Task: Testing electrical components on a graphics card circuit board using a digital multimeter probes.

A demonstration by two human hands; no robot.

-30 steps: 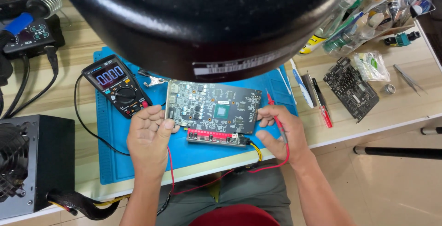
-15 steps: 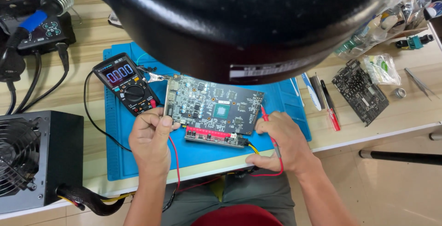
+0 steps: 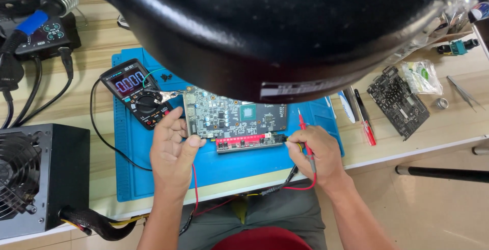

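- The right hand [image 3: 317,154] has a closed grip on a red test probe [image 3: 305,138], tip up beside the right end of the circuit board [image 3: 235,119].
- The left hand [image 3: 170,150] pinches the board's left edge, thumb on top, steadying it on the blue mat [image 3: 244,163] on the worktop [image 3: 97,56].
- Risk, as I judge it: the probe tip could slip and bridge two neighbouring contacts, or the red lead [image 3: 195,189] under the left wrist could snag and drag the board.
- A meter [image 3: 136,92] with a lit screen lies just left of the board; its clip touches the board's corner.
- A white label shows on the black lamp housing [image 3: 285,26] overhead; a clear bag [image 3: 422,76] with a green item lies far right, beside a second dark board [image 3: 398,101].
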